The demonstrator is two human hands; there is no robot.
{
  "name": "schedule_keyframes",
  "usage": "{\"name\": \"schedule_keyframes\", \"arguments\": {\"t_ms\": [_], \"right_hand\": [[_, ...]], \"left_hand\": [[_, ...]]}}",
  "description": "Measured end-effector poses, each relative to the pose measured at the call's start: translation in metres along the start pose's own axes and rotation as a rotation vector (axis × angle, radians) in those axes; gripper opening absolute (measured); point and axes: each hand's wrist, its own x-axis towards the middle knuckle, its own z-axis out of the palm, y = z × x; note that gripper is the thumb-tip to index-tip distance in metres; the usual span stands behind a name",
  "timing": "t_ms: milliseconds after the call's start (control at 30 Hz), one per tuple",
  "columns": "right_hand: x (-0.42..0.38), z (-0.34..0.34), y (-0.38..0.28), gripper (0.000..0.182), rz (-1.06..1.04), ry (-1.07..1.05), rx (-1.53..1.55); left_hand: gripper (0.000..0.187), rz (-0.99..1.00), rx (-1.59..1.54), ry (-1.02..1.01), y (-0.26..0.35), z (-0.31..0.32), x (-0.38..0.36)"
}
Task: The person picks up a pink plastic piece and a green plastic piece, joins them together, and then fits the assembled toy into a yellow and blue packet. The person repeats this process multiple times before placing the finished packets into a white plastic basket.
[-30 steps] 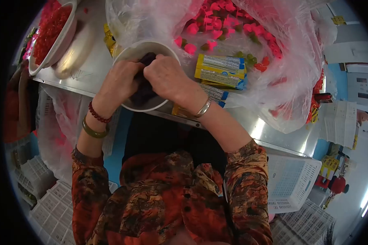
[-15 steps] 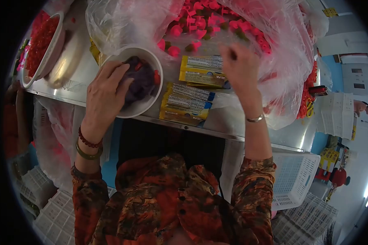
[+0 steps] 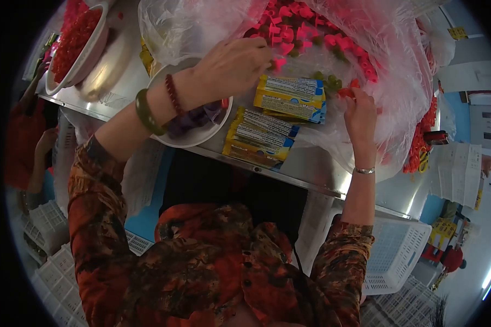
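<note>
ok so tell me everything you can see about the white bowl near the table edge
The round white bowl, plastic by its look, sits upright on the shiny metal table close to its front edge. It holds crumpled dark purple material and at least one small red piece. The left hand reaches across above it, the forearm hiding much of the rim. A clear plastic bag lies behind it and yellow packets to its right.

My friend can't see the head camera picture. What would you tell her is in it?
A person's left hand and right hand reach into a clear plastic bag of pink plastic pieces on a metal table. Nearby sit a white bowl and yellow packets.
</note>
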Motion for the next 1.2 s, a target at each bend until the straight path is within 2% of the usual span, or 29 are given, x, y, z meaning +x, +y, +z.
{"name": "schedule_keyframes", "arguments": {"t_ms": [100,300,433,533,733,833,867,1100,1200], "right_hand": [[-0.004,-0.002,-0.004,0.021,-0.060,0.121,0.125],[-0.021,-0.031,-0.028,0.020,0.186,0.101,0.407],[-0.032,-0.028,-0.016,0.020,0.213,0.098,0.622],[-0.041,-0.027,-0.015,0.024,0.168,0.074,0.722],[-0.062,-0.037,-0.042,0.027,0.174,-0.094,0.997],[-0.071,-0.043,-0.061,0.027,0.170,-0.153,1.063],[-0.074,-0.046,-0.068,0.026,0.172,-0.170,1.073],[-0.091,-0.050,-0.096,0.022,0.146,-0.264,1.069],[-0.096,-0.046,-0.099,0.021,0.081,-0.234,0.993]], "left_hand": [[0.021,-0.015,-0.005,-0.063,-0.015,0.031,0.025],[0.037,-0.086,-0.053,-0.246,-0.032,0.069,0.037],[0.040,-0.103,-0.075,-0.276,-0.035,0.069,0.039],[0.038,-0.030,-0.148,-0.079,-0.030,0.058,0.033],[0.031,-0.440,-1.094,-0.253,0.048,-0.005,-0.004],[0.033,-0.512,-1.147,-0.347,0.067,-0.010,-0.031],[0.032,-0.449,-1.200,-0.304,0.072,-0.003,-0.042],[0.029,-0.589,-1.466,-0.349,0.104,0.003,-0.070],[0.028,-0.550,-1.471,-0.324,0.104,0.014,-0.076]]}}
